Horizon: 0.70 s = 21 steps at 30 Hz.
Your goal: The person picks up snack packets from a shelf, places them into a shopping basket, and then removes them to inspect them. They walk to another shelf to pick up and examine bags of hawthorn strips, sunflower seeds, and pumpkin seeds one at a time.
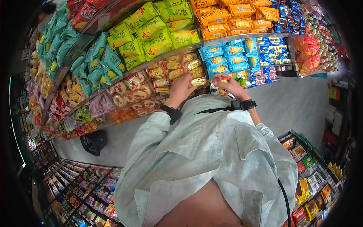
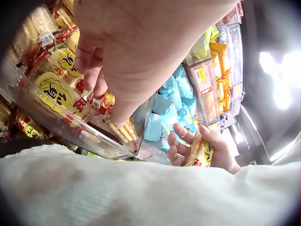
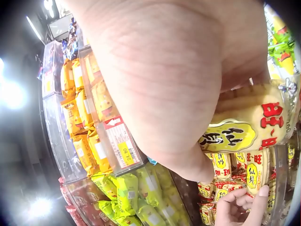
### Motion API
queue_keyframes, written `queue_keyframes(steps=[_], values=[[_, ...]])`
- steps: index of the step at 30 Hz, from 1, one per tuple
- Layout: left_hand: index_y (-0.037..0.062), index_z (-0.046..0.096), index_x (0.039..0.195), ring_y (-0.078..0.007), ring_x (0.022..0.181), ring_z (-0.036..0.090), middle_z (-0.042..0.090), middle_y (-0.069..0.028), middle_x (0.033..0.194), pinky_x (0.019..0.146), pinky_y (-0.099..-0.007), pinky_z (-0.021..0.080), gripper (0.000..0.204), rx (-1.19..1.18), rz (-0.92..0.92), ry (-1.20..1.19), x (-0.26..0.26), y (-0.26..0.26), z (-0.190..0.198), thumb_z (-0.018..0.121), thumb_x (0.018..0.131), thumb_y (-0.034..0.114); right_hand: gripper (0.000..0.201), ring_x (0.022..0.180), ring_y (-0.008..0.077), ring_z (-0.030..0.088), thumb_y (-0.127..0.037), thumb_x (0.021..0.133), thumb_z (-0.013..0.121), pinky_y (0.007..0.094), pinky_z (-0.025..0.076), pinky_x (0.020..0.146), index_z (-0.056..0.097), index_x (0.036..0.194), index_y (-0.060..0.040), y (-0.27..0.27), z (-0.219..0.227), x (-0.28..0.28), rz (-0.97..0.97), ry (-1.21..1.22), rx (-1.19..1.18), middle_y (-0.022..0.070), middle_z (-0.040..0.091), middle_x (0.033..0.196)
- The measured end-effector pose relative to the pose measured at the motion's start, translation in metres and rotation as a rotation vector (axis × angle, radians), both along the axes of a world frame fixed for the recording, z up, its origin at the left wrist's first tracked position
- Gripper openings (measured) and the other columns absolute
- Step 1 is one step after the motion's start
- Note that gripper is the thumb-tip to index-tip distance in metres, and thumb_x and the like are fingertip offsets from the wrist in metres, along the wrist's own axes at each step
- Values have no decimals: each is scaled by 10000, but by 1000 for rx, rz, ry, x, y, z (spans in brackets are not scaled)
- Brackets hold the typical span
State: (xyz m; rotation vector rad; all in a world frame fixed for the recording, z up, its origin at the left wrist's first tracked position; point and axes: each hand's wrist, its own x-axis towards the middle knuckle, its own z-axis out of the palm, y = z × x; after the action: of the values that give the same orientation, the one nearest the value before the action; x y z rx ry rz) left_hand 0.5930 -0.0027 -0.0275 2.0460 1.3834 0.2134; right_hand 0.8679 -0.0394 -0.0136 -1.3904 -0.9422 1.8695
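Observation:
My right hand [image 1: 231, 87] holds a clear-wrapped rice cracker packet [image 3: 249, 117] with a yellow label and red lettering; the left wrist view shows the same packet between thumb and curled fingers. Reaching into a clear-walled bin of matching packets, my left hand [image 1: 180, 90] pinches another rice cracker packet [image 3: 257, 172] near the bin's right end. Its thumb lies on that packet's near side in the left wrist view, where the palm hides part of the grip. More rice cracker packets [image 2: 59, 92] lie around the left fingers.
Blue snack packets [image 1: 236, 56] fill the neighbouring bin. Green packets [image 1: 155, 38] and orange packets [image 1: 230, 19] lie on the tier above. A clear bin wall [image 2: 61, 117] runs along the front. A black basket [image 1: 93, 142] stands on the floor at left, and stocked racks [image 1: 87, 185] stand behind the person.

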Motion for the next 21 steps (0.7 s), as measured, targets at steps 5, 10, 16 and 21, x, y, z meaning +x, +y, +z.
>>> queue_keyframes(steps=[5, 10, 16, 21], values=[[82, 560, 1119, -322, 845, 652, 662, -126, 950, 728, -426, 523, 428, -35, -12, -62, -5, 3, -16, 813, 831, 273, 375, 1111, 116, 608, -224, 903, 759, 283, 464, 988, 647, 1223, -63, -2, -5, 3, 6, 4, 4, 16, 675, 1177], [121, 552, 1326, -307, 883, 688, 686, -166, 1074, 773, -425, 547, 487, -100, 5, -155, -18, -7, -25, 740, 896, 249, 379, 1119, 119, 609, -217, 910, 754, 284, 464, 991, 642, 1237, -60, -3, 1, 2, -1, 11, 0, 21, 673, 1186], [147, 494, 1428, -328, 969, 709, 684, -187, 1158, 824, -438, 542, 480, -252, 6, -142, -23, -9, -31, 624, 968, 192, 406, 1170, 147, 612, -209, 930, 729, 301, 462, 1017, 606, 1277, -38, -1, 1, -1, 39, -10, 10, 52, 662, 1226], [141, 518, 1409, -328, 959, 708, 676, -179, 1135, 823, -426, 545, 443, -225, -1, -154, -22, -6, -37, 610, 976, 145, 425, 1203, 161, 609, -211, 940, 717, 311, 461, 1027, 586, 1301, -27, -1, -3, 0, 54, -9, 13, 69, 660, 1244]])
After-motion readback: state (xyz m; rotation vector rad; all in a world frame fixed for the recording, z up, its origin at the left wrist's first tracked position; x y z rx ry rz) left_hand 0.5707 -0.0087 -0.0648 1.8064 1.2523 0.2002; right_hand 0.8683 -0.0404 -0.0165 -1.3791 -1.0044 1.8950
